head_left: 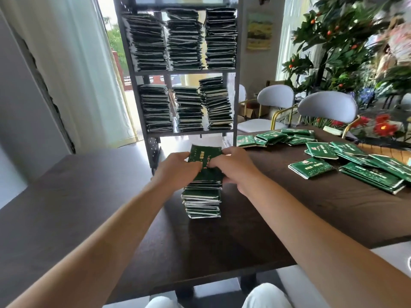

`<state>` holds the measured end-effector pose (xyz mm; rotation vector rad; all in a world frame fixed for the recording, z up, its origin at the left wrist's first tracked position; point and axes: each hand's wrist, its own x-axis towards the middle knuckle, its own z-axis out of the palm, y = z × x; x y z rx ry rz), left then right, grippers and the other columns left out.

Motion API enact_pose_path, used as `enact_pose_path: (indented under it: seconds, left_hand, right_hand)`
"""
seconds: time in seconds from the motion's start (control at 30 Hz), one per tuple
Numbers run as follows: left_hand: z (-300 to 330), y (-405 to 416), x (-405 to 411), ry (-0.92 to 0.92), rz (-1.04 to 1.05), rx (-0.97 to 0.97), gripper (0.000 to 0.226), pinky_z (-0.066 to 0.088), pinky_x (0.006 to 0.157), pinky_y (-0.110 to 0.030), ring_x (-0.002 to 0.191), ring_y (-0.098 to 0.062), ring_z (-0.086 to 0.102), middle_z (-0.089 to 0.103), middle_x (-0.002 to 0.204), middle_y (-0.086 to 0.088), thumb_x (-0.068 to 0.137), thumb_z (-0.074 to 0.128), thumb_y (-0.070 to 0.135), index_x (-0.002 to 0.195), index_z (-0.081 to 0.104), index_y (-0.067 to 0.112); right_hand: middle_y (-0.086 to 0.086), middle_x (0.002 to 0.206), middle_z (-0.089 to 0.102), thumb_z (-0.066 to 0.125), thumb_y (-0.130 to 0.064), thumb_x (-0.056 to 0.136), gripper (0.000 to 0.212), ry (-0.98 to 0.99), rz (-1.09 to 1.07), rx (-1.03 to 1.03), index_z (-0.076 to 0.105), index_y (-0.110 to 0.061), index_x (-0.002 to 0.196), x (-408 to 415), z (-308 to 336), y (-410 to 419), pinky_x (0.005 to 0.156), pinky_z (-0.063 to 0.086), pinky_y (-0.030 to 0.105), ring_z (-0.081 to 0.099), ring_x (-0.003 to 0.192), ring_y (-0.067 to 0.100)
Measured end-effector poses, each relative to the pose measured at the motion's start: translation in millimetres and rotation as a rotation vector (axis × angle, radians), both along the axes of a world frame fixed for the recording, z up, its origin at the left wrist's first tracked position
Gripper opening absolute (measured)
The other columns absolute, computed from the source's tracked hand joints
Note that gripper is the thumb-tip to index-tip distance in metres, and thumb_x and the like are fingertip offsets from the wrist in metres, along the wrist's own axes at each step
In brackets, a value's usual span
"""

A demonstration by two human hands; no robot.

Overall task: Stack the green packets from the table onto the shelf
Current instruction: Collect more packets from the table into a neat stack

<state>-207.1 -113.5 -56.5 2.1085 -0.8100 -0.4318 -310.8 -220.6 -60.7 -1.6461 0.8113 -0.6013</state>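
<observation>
Head view: a tall stack of green packets (203, 192) is gripped by the left hand (175, 172) and right hand (231, 170). Six piles are already placed on the shelf (235, 72); loose packets (320, 161) remain scattered on the table (111, 207).

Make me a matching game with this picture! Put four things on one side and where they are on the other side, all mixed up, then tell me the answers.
Things:
1. packet stack
2. loose packets
3. shelf piles
4. white chair

Places:
A. spread flat on the right part of the table
B. beyond the table's far edge, in front of the plants
C. standing on the table between the left hand and the right hand
D. in rows of three on the metal shelf

Pairs: 1-C, 2-A, 3-D, 4-B
</observation>
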Motion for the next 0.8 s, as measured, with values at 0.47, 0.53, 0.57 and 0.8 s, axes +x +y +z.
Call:
enact_pose_path:
  seconds: [0.47,0.53,0.57,0.8]
  left_hand:
    - [-27,-7,16,0.575,-0.064,-0.061,0.039,0.045,0.104,-0.058,0.114,-0.035,0.066,0.071,0.121,-0.014,0.086,0.054,0.041,0.116,0.066,0.019]
    - [-30,-8,19,0.633,-0.056,-0.048,0.037,0.049,0.100,-0.056,0.112,-0.034,0.068,0.072,0.121,-0.014,0.090,0.052,0.040,0.113,0.067,0.015]
    - [-31,-8,20,0.659,-0.053,-0.045,0.037,0.050,0.100,-0.055,0.113,-0.033,0.068,0.072,0.121,-0.014,0.091,0.051,0.041,0.112,0.066,0.015]
    - [-33,-17,5,0.748,-0.067,-0.045,0.034,0.055,0.084,-0.042,0.094,-0.030,0.070,0.073,0.104,-0.010,0.093,0.049,0.042,0.107,0.065,0.016]
  right_hand:
    - [0.004,0.141,0.055,0.050,-0.048,0.085,0.062,0.010,-0.012,0.241,0.045,-0.025,0.143,14,-37,3,0.111,0.040,0.050,0.052,0.130,0.031]
    - [0.004,0.135,0.059,0.048,-0.051,0.081,0.063,-0.018,-0.008,0.293,0.046,-0.030,0.139,16,-42,5,0.110,0.042,0.054,0.056,0.124,0.030]
    - [0.003,0.135,0.059,0.047,-0.052,0.078,0.065,-0.025,-0.003,0.307,0.044,-0.032,0.140,18,-44,6,0.109,0.042,0.055,0.056,0.124,0.030]
    - [0.005,0.132,0.059,0.047,-0.044,0.094,0.055,-0.028,-0.026,0.274,0.040,-0.029,0.146,10,-48,-6,0.109,0.042,0.055,0.057,0.121,0.030]
